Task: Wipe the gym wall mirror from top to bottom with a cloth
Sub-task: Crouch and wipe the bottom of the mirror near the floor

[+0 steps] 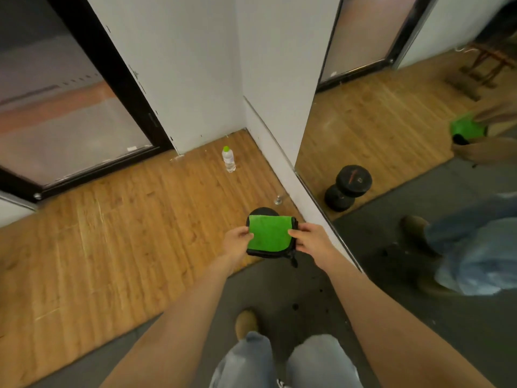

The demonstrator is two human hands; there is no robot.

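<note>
- The cloth (269, 233), green with a black border and folded into a small square, is held flat in the air between both hands, above the edge where the wood floor (112, 233) meets the dark mat (293, 289).
- The left hand (237, 243) pinches the cloth's left edge, thumb on top and fingers curled beneath.
- The right hand (310, 239) pinches the right edge the same way, thumb lying on the green face; a short black tag hangs from the cloth's near right corner.
- The mirror (391, 121) stands just to the right of the hands, its lower edge running along the floor and its left edge meeting the white wall (195, 65). The cloth is near the glass but apart from it.
- In the mirror show the cloth and hands, the person's jeans and tan shoes, and a black dumbbell.
- The dumbbell (263, 210) itself lies on the wood floor close to the mirror's foot; only one rounded end shows, the rest hidden behind the cloth.
- A clear bottle (228, 159) with a green cap stands upright on the wood floor near the wall corner, well apart from the hands.
- A black-framed glass door (70, 121) fills the far left.
- One tan shoe (246, 323) rests on the mat below the arms.
</note>
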